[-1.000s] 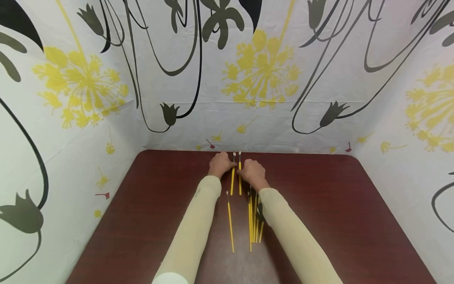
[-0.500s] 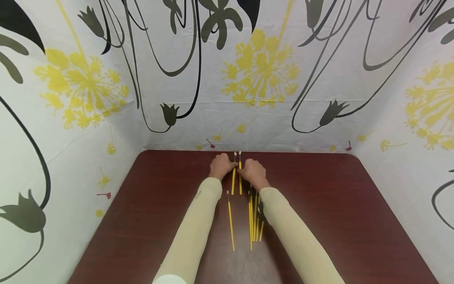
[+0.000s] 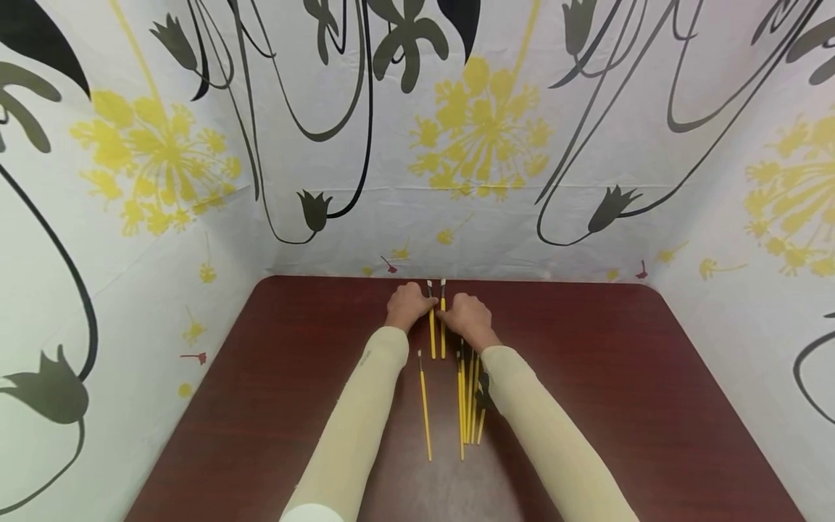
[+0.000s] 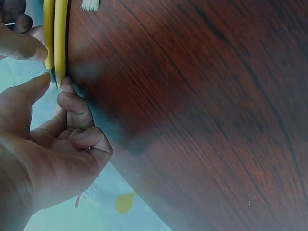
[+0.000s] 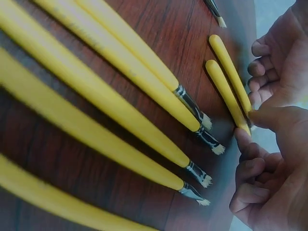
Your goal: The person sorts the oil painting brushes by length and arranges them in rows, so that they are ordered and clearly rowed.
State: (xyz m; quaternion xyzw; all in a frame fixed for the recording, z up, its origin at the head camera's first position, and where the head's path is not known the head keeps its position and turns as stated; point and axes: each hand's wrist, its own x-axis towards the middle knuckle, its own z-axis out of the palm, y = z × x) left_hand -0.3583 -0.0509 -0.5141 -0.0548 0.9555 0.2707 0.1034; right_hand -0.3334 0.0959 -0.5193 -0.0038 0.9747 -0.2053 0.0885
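At the table's far edge, my left hand [image 3: 406, 306] pinches a yellow paintbrush [image 3: 433, 337] by thumb and forefinger near its ferrule. My right hand [image 3: 468, 317], just to the right, holds a second yellow paintbrush [image 3: 443, 342] the same way. These two lie almost parallel, pale bristles toward the back wall, a narrow gap between their handles. In the right wrist view the rounded handle end [image 5: 215, 70] of one of them rests near the other. The left wrist view shows the left hand [image 4: 62, 139] with its remaining fingers curled.
Several yellow paintbrushes [image 3: 461, 413] lie side by side nearer the front, partly under the right forearm. One lone paintbrush [image 3: 425, 417] lies left of them. The dark red-brown table [image 3: 293, 377] meets a flower-patterned cloth [image 3: 385, 246] at the back and sides.
The left paintbrush has turned slightly: its handle end has shifted right, toward the other paintbrush, and its bristle end a little left. Both hands have stayed almost in place.
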